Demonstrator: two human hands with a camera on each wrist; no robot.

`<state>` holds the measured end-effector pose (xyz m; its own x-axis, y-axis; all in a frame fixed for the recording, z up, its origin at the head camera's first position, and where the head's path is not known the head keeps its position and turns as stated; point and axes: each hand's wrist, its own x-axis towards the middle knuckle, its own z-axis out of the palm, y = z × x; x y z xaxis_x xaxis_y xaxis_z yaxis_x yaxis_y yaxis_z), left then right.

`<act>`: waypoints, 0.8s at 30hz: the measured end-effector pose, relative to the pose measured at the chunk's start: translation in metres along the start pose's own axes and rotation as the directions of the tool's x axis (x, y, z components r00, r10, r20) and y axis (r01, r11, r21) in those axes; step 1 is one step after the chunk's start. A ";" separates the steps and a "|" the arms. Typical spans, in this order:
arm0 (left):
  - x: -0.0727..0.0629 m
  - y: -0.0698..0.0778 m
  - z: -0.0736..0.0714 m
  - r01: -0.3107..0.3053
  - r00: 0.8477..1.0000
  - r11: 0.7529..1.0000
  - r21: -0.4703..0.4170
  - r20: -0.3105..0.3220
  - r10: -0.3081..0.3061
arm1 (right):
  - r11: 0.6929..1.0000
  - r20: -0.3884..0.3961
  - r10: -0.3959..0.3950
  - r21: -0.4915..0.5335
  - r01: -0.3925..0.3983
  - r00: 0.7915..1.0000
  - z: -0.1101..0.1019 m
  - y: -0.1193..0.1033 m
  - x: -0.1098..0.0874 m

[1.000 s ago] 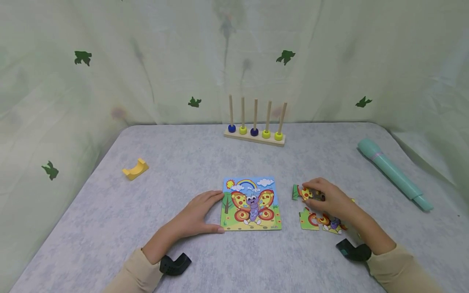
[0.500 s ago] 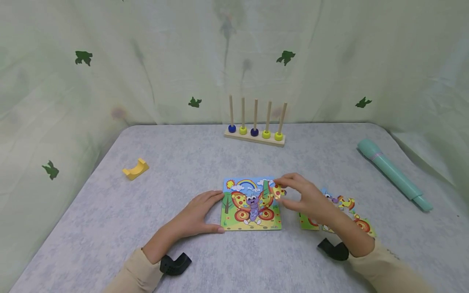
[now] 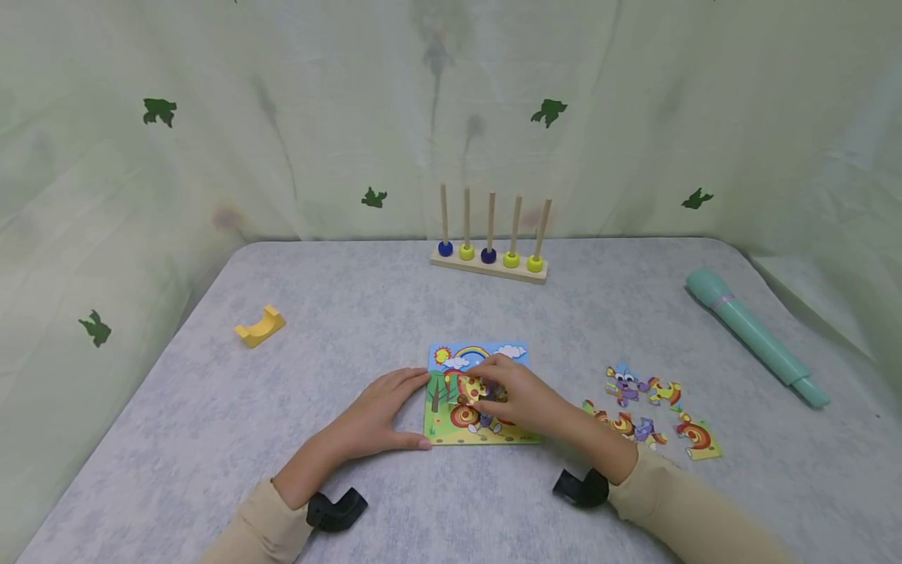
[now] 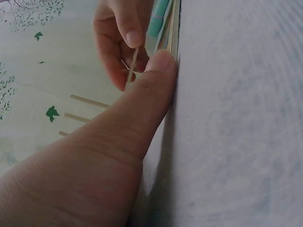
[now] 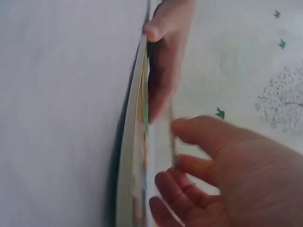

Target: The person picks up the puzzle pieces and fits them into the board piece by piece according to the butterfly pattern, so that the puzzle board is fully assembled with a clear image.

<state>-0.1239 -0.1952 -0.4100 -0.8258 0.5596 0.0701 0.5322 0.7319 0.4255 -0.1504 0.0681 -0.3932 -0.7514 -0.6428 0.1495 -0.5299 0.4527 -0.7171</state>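
Note:
A square picture board [image 3: 445, 432] printed with a butterfly lies flat on the table. My left hand [image 3: 373, 415] rests at its left side, fingers on the left edge and thumb at the near left corner. Over the board, my right hand [image 3: 532, 399] pinches a puzzle piece [image 3: 470, 388] with spotted yellow and red wing print between thumb and fingers. Edge-on in the right wrist view, that piece [image 5: 173, 142] stands a little above the board [image 5: 127, 189], apart from it. My right hand hides much of the board's right half.
Several loose puzzle pieces [image 3: 698, 436] lie right of the board, partly behind my right forearm. A peg stand with beads [image 3: 489, 266] is at the back, a teal toy microphone [image 3: 757, 337] at the right, and a yellow curved block [image 3: 261, 327] at the left.
My right hand has picked the puzzle piece up from the group at the right and carried it left over the board. My left hand has stayed in place.

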 end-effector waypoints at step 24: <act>0.000 0.003 0.000 -0.046 0.999 0.999 -0.002 0.026 0.046 | 0.992 0.032 0.015 -0.124 -0.011 0.999 0.015 0.005 0.015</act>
<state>-0.1224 -0.1930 -0.4086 -0.7954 0.6024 0.0665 0.5690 0.7046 0.4239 -0.1588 0.0512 -0.4045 -0.7463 -0.6554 0.1162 -0.5662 0.5333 -0.6284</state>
